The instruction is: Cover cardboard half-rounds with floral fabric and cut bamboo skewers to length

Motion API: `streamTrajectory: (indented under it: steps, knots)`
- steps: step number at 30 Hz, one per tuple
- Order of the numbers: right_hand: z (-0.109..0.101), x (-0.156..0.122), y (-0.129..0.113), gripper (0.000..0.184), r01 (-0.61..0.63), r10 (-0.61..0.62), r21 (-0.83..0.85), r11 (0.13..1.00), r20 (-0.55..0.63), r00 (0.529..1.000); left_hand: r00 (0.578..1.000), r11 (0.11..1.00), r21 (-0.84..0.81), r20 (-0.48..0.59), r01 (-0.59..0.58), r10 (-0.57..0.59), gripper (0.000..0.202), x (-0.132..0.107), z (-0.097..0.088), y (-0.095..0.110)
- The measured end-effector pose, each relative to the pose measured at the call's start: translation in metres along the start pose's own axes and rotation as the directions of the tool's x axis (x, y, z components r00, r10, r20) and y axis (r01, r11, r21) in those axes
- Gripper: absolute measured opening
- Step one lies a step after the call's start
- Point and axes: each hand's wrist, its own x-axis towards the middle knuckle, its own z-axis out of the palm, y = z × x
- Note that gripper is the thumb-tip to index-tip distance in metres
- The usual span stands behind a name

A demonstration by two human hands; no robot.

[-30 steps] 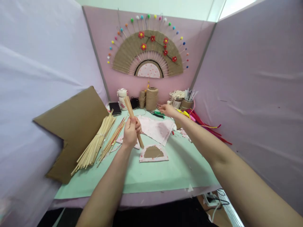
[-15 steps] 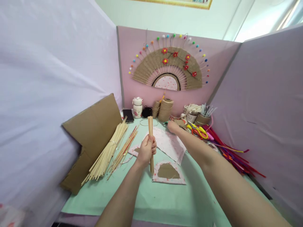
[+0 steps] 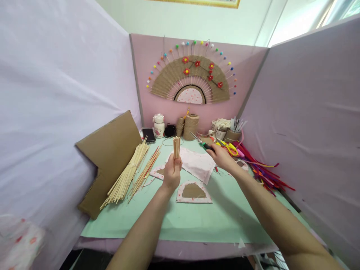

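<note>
My left hand is closed round a small bundle of bamboo sticks, held upright above the green table mat. My right hand grips a pair of green-handled pliers, lifted just above a pink patterned cloth. Below my hands lies a fabric-edged half-round cardboard piece. A large loose bunch of bamboo sticks lies to the left of my left hand, with thinner red-tipped sticks beside it.
A cardboard sheet leans at the left. Along the back stand a twine spool, a small jar, a phone, cups of tools and yellow scissors. Coloured pipe cleaners lie at right. A decorated fan hangs on the wall.
My right hand has drawn back from the far clutter with the pliers in it. My left hand keeps the stick bundle, now upright with less showing below the fist.
</note>
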Motion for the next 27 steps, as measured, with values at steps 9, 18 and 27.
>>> streamTrajectory:
  steps: [9,18,27]
  knots:
    - [0.017,-0.094,0.033,0.016,-0.227,0.261,-0.294,0.928,0.083,0.962,0.985,0.988,0.020,0.074,-0.156,0.154,0.036,0.012,0.024,-0.003]
    - [0.033,-0.123,0.040,0.018,-0.232,0.284,-0.406,0.884,0.073,0.956,0.992,0.991,0.093,0.082,-0.101,0.093,0.037,0.016,0.020,-0.034]
    - [0.041,-0.120,0.027,0.019,-0.192,0.237,-0.447,0.873,0.045,0.970,0.991,0.988,0.104,0.083,-0.116,0.108,0.038,0.016,0.019,-0.038]
